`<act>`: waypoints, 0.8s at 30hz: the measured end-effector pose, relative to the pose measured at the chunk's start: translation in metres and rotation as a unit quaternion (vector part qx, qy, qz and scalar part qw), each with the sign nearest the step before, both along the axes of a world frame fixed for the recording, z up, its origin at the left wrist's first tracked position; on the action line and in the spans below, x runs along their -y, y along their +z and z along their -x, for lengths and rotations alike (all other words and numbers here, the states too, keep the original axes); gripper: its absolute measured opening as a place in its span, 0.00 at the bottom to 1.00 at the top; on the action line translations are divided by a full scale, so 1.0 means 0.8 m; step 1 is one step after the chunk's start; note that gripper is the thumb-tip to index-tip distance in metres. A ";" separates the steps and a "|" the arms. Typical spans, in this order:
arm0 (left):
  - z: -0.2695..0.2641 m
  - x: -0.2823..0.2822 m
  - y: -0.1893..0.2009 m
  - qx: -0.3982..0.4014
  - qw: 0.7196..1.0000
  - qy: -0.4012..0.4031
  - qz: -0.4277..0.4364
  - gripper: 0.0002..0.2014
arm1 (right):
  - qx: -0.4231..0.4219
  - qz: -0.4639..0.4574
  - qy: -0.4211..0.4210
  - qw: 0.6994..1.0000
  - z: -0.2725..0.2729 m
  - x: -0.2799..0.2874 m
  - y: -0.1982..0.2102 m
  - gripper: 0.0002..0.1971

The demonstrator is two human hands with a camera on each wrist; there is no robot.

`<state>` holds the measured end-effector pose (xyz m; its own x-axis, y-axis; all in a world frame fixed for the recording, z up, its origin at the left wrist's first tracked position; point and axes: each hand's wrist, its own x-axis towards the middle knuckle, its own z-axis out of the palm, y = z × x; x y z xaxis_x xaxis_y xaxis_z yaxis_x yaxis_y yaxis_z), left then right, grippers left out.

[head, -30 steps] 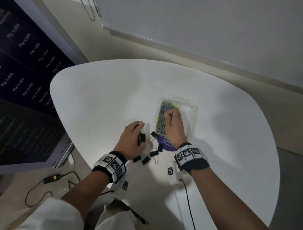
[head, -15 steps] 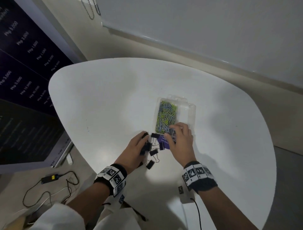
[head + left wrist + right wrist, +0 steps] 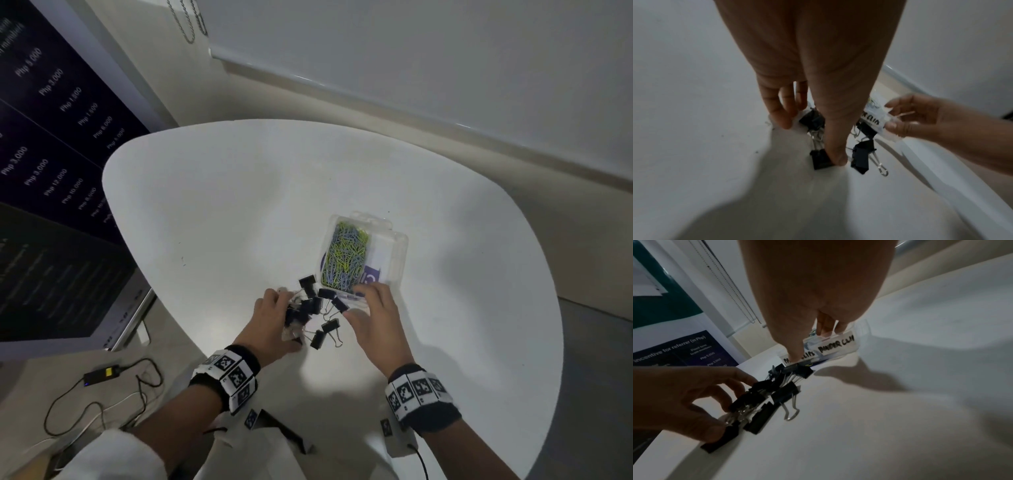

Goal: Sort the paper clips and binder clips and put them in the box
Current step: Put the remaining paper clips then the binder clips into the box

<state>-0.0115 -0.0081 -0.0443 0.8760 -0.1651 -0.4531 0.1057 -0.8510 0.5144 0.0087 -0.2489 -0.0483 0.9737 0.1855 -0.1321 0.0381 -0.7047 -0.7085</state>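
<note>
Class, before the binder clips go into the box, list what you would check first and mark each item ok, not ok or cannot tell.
1. Box open, lid off: ok.
2. Paper clips already in the left compartment: ok.
3. Right compartment free for binder clips: ok, only a label shows there.
4. Binder clips gathered in one pile in front of the box: ok; a few lie at its near edge.
5. Left hand has a hold on the pile: ok, fingers curl over several clips and the thumb presses one; how firm, cannot tell.
6. Right hand steadies the box: ok, thumb and fingers are on its near wall by the handwritten labels.
</note>
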 end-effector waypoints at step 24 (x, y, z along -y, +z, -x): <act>0.016 0.012 -0.025 0.001 0.988 0.133 0.084 0.14 | -0.108 -0.070 -0.110 0.986 0.068 -0.016 -0.013 0.12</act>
<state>-0.0243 -0.0174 -0.0640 0.8992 -0.0011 -0.4375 0.3135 -0.6958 0.6462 -0.0455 -0.2361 -0.0583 0.9445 0.0048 -0.3284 -0.2662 -0.5743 -0.7742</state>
